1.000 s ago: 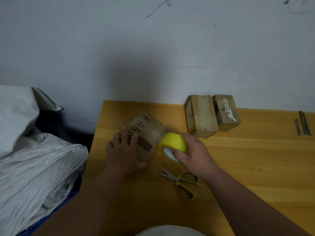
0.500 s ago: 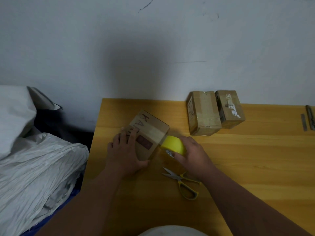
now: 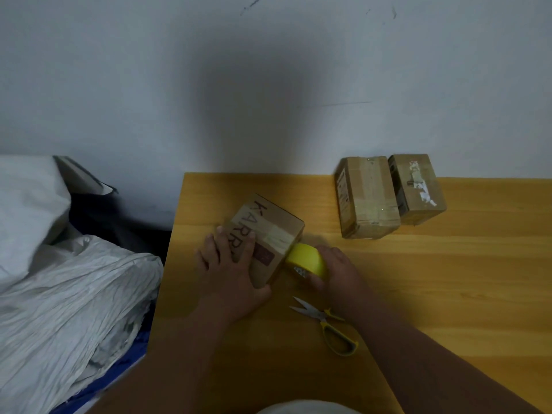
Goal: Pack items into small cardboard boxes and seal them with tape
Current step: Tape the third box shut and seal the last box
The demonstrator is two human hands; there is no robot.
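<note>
- Pulling the yellow tape roll down, the right hand has carried it from level with the top of the hand-lettered box a second ago to low against that box's right-hand side now; its fingers are curled round the roll, gripping it.
- A pale strip of tape now lies across the top of that box and runs toward its right edge, where the roll touches it; I judge the seal is being carried over the edge and down the side.
- The left hand has kept its place, fingers spread flat on the box's top and near-left side, pressing it down and gripping nothing.
- The box has stayed put, turned cornerwise on the wooden table.
- Judgement: this strip looks nearly run out, so a cut comes next; the yellow-handled scissors lie just in front of the box, blades open, untouched.
- Two taped boxes stand behind and to the right of it, well apart from it, touching each other; they appear done.
- Writing: black hand-drawn capitals on the box top read "KARR", with anything further hidden under the left hand.
- The dark red patch beside them and the labels on the other two boxes are too small to read.
</note>
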